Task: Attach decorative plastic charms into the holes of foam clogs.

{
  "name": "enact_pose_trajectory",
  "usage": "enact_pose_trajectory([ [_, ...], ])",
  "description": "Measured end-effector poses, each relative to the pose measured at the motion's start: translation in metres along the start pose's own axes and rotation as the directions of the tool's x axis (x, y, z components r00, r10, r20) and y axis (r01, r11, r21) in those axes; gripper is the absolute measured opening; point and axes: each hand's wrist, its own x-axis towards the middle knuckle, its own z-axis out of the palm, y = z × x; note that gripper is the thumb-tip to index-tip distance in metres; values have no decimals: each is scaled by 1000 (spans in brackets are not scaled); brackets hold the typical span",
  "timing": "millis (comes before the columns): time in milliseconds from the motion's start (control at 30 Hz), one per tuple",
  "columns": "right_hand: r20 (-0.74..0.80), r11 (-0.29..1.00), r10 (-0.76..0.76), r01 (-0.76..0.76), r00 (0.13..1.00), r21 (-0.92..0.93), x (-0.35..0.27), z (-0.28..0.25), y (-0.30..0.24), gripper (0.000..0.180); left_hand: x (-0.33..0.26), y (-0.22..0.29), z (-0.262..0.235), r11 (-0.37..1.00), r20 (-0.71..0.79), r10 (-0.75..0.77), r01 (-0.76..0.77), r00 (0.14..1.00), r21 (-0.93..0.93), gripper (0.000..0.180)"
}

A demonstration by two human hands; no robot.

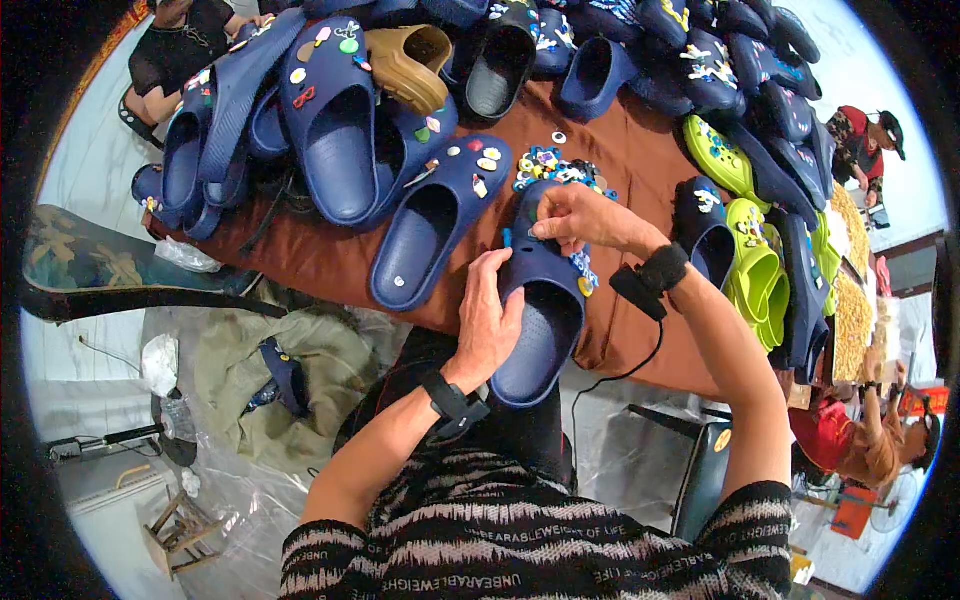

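Note:
A navy blue clog (540, 345) lies in front of me at the table's near edge, its toe pointing away and its heel overhanging the edge. My left hand (490, 318) grips its left side, thumb by the foot opening and fingers along the upper. Over the toe, my right hand (582, 218) is closed in a pinch; whatever is between the fingertips is too small to make out. Small blue, white and yellow charms (583, 270) sit on the clog's right side. Just beyond the toe is a pile of loose colourful charms (560, 170).
Another navy clog (440, 225) with charms lies to the left on the brown cloth (625, 170). Navy clogs, a brown clog (412, 65) and lime green clogs (755, 265) crowd the far and right sides. A black cable (640, 362) hangs by my right wrist. Other people sit farther off.

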Motion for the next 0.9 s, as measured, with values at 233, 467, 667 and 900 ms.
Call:
enact_pose_trajectory([
  [233, -216, 856, -426, 314, 879, -410, 11, 17, -9, 17, 0, -3, 2, 1000, -3, 13, -13, 1000, 18, 45],
  [467, 29, 364, -518, 251, 855, -897, 58, 33, -19, 10, -1, -5, 4, 999, -17, 28, -27, 999, 25, 43],
  [667, 130, 307, -362, 250, 923, -918, 71, 42, -21, 13, 0, -5, 3, 998, -9, 52, -51, 999, 22, 48],
  [900, 140, 255, -392, 253, 909, -933, 76, 52, -19, 14, -1, -4, 1, 999, -6, 40, -40, 999, 20, 44],
])
